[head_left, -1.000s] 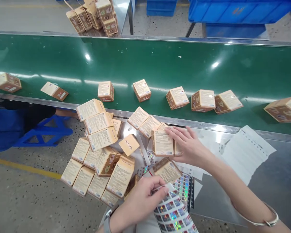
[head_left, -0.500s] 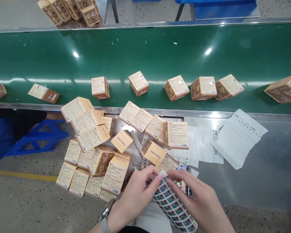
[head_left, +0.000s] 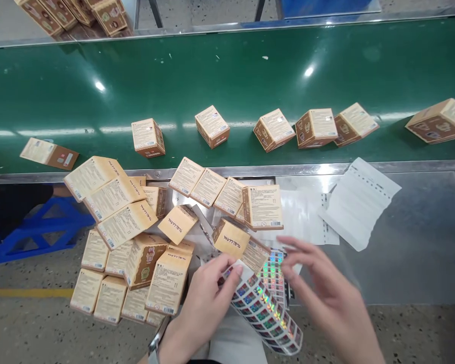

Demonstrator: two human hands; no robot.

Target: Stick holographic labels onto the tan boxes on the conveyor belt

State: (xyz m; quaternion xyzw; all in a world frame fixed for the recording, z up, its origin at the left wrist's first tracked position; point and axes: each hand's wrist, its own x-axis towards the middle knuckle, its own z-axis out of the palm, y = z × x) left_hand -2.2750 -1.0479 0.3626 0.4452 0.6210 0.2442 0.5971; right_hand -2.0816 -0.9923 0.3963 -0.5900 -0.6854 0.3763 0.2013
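Observation:
My left hand (head_left: 212, 290) pinches the top end of a curved sheet of shiny stickers (head_left: 267, 313) near the bottom centre. To its right, my right hand (head_left: 322, 285) is off the sheet with its fingers apart; whether a small sticker clings to a fingertip is too blurred to tell. A second sticker sheet (head_left: 275, 270) lies behind the held one. Just above my left hand, a tilted box (head_left: 233, 238) shows its lettered flap. Several tan and brown boxes (head_left: 169, 283) are stacked to the left, and a short row of boxes (head_left: 208, 186) lies above.
A green conveyor belt (head_left: 227, 65) crosses the view with several spaced boxes (head_left: 212, 126) on it. White backing papers (head_left: 360, 205) lie on the metal table (head_left: 413, 253) at the right. Further boxes stand beyond the belt, and a blue plastic stool (head_left: 45, 227) is at the left.
My right hand has let go of the sticker sheet's top edge, moved right and opened. My left hand still holds the sheet. The camera view has shifted slightly.

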